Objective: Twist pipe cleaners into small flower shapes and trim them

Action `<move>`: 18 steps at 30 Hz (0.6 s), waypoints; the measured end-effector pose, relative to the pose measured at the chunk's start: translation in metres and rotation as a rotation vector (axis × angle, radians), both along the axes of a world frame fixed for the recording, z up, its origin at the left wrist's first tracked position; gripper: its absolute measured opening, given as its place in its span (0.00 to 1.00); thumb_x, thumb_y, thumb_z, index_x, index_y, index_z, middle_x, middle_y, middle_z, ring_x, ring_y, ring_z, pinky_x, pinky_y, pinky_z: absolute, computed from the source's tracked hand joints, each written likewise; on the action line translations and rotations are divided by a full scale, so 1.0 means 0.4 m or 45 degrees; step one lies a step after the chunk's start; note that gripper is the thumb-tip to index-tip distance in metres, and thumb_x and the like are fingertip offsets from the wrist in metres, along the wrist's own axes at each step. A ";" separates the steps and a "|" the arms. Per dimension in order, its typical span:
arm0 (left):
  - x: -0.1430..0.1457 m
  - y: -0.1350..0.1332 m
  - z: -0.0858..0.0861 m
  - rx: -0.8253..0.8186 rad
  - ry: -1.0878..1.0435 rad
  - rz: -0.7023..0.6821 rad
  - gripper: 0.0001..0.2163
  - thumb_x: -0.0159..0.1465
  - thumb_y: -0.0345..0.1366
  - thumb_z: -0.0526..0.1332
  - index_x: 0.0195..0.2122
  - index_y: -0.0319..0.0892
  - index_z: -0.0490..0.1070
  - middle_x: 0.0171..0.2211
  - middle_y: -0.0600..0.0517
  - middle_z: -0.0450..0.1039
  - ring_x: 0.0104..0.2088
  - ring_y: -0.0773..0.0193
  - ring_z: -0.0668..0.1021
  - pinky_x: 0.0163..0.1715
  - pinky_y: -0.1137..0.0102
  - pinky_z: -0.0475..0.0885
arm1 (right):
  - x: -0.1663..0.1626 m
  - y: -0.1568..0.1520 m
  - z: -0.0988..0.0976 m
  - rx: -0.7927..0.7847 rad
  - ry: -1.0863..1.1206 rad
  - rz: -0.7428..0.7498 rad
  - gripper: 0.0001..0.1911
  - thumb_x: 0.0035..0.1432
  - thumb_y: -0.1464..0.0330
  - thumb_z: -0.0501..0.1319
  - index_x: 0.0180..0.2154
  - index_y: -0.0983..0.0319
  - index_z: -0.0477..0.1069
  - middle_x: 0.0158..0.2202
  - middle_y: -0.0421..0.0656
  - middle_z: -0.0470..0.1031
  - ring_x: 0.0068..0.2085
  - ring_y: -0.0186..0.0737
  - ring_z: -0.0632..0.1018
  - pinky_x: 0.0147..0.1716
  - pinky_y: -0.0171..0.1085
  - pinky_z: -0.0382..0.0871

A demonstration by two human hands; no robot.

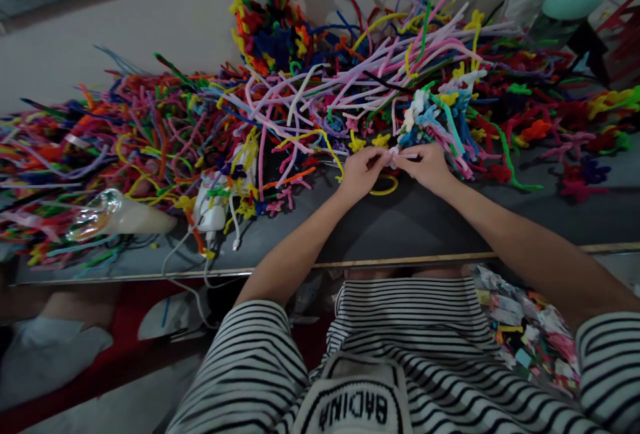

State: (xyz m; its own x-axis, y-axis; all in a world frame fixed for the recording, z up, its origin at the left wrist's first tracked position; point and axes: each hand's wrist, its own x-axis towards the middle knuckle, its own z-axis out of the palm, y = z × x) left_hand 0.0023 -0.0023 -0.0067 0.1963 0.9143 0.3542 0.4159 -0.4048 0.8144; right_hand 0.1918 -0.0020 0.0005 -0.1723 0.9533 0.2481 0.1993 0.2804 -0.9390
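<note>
The left hand (361,169) and right hand (427,166) clamp a pale pink pipe cleaner (394,153) between their fingertips, over the tabletop (380,237). Expect light, soft, easily bent stock; pinch close to the intended bend. A yellow loop (395,185) lies just bodyward of the grip.

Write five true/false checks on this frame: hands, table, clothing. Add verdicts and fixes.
1. The left hand and right hand meet at a small pale fuzzy piece. True.
2. The yellow loop hangs around the left wrist. False: it shows between the hands and the near edge of the table.
3. A white device with a cord lies to the left of the left hand. True.
4. The sleeves are plain red. False: they are striped in black and white.
5. The right hand rests flat. False: its fingers are bent, pinching.
</note>
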 end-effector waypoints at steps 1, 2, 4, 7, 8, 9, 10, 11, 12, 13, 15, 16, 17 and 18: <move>-0.001 -0.002 0.003 0.009 0.006 0.024 0.13 0.69 0.45 0.63 0.40 0.41 0.81 0.37 0.48 0.83 0.38 0.62 0.82 0.41 0.69 0.76 | -0.002 0.001 0.000 -0.027 0.032 -0.009 0.28 0.51 0.43 0.71 0.26 0.63 0.80 0.16 0.40 0.68 0.21 0.33 0.69 0.21 0.34 0.58; -0.002 -0.003 0.006 0.004 -0.003 0.057 0.12 0.68 0.45 0.64 0.39 0.41 0.81 0.36 0.48 0.83 0.38 0.63 0.82 0.41 0.69 0.76 | -0.003 0.003 -0.001 -0.063 0.080 -0.012 0.29 0.51 0.41 0.70 0.25 0.63 0.79 0.15 0.39 0.66 0.20 0.32 0.67 0.20 0.35 0.56; -0.004 -0.003 0.010 -0.047 -0.053 0.109 0.12 0.68 0.45 0.64 0.38 0.41 0.81 0.34 0.49 0.83 0.36 0.64 0.82 0.38 0.71 0.76 | -0.004 0.009 -0.004 -0.127 0.198 -0.006 0.31 0.51 0.39 0.68 0.23 0.62 0.75 0.15 0.38 0.64 0.17 0.30 0.64 0.18 0.35 0.54; -0.006 0.002 0.010 -0.146 -0.135 0.109 0.13 0.67 0.46 0.65 0.39 0.42 0.81 0.33 0.51 0.82 0.32 0.66 0.81 0.32 0.73 0.74 | -0.001 0.018 -0.010 -0.141 0.291 0.010 0.32 0.51 0.38 0.68 0.24 0.61 0.73 0.16 0.37 0.63 0.17 0.29 0.62 0.17 0.34 0.53; -0.006 0.005 0.009 -0.184 -0.172 0.091 0.13 0.67 0.47 0.66 0.39 0.42 0.81 0.32 0.51 0.82 0.30 0.67 0.80 0.30 0.73 0.74 | 0.000 0.020 -0.011 -0.132 0.295 0.012 0.32 0.50 0.38 0.68 0.25 0.61 0.73 0.16 0.36 0.62 0.17 0.29 0.62 0.17 0.34 0.53; -0.006 0.007 0.007 -0.225 -0.216 0.070 0.13 0.66 0.48 0.67 0.39 0.42 0.81 0.31 0.51 0.81 0.29 0.68 0.79 0.28 0.74 0.73 | 0.002 0.021 -0.011 -0.126 0.293 0.018 0.32 0.50 0.38 0.68 0.25 0.61 0.73 0.16 0.36 0.62 0.17 0.29 0.63 0.17 0.34 0.52; -0.006 0.010 0.005 -0.268 -0.267 0.047 0.14 0.65 0.48 0.68 0.40 0.41 0.80 0.31 0.52 0.81 0.27 0.69 0.79 0.26 0.74 0.71 | 0.003 0.022 -0.011 -0.126 0.290 0.025 0.32 0.50 0.37 0.68 0.25 0.61 0.72 0.17 0.36 0.62 0.17 0.29 0.63 0.17 0.34 0.52; -0.006 0.011 0.003 -0.309 -0.321 0.019 0.15 0.64 0.49 0.69 0.40 0.41 0.80 0.30 0.52 0.80 0.26 0.70 0.78 0.24 0.75 0.70 | 0.004 0.021 -0.009 -0.130 0.291 0.031 0.32 0.50 0.37 0.68 0.25 0.61 0.71 0.17 0.36 0.62 0.17 0.28 0.64 0.17 0.33 0.52; -0.005 0.012 0.002 -0.345 -0.378 -0.015 0.16 0.63 0.49 0.70 0.40 0.41 0.79 0.30 0.53 0.80 0.25 0.71 0.77 0.23 0.76 0.69 | 0.004 0.021 -0.007 -0.141 0.293 0.042 0.32 0.50 0.37 0.68 0.24 0.61 0.70 0.17 0.36 0.62 0.18 0.28 0.64 0.16 0.33 0.51; -0.005 0.012 0.001 -0.370 -0.437 -0.054 0.17 0.62 0.50 0.71 0.39 0.41 0.79 0.29 0.53 0.79 0.24 0.72 0.76 0.23 0.76 0.69 | 0.004 0.019 -0.004 -0.158 0.304 0.060 0.32 0.50 0.37 0.68 0.25 0.61 0.69 0.17 0.36 0.63 0.18 0.28 0.64 0.16 0.32 0.50; -0.002 0.009 0.001 -0.406 -0.555 -0.148 0.20 0.60 0.53 0.72 0.39 0.40 0.78 0.27 0.55 0.77 0.23 0.74 0.74 0.23 0.77 0.69 | 0.001 0.015 0.003 -0.215 0.368 0.121 0.32 0.50 0.38 0.69 0.26 0.61 0.70 0.18 0.35 0.61 0.17 0.28 0.64 0.14 0.32 0.49; 0.000 0.006 0.002 -0.422 -0.609 -0.203 0.21 0.58 0.54 0.73 0.38 0.40 0.78 0.26 0.55 0.76 0.22 0.75 0.73 0.23 0.77 0.69 | 0.000 0.012 0.007 -0.254 0.417 0.163 0.31 0.50 0.39 0.69 0.27 0.61 0.70 0.18 0.34 0.60 0.16 0.28 0.64 0.14 0.31 0.48; 0.002 0.002 0.004 -0.436 -0.658 -0.258 0.22 0.57 0.55 0.73 0.38 0.40 0.77 0.25 0.56 0.75 0.22 0.75 0.73 0.23 0.77 0.69 | -0.002 0.010 0.010 -0.299 0.466 0.213 0.31 0.49 0.39 0.70 0.28 0.61 0.70 0.18 0.33 0.59 0.16 0.27 0.63 0.13 0.31 0.48; 0.005 -0.002 0.006 -0.449 -0.701 -0.310 0.23 0.56 0.56 0.74 0.37 0.40 0.77 0.25 0.56 0.75 0.22 0.76 0.72 0.24 0.78 0.69 | -0.003 0.007 0.014 -0.353 0.503 0.274 0.31 0.49 0.40 0.71 0.28 0.61 0.69 0.18 0.32 0.58 0.15 0.27 0.63 0.13 0.31 0.47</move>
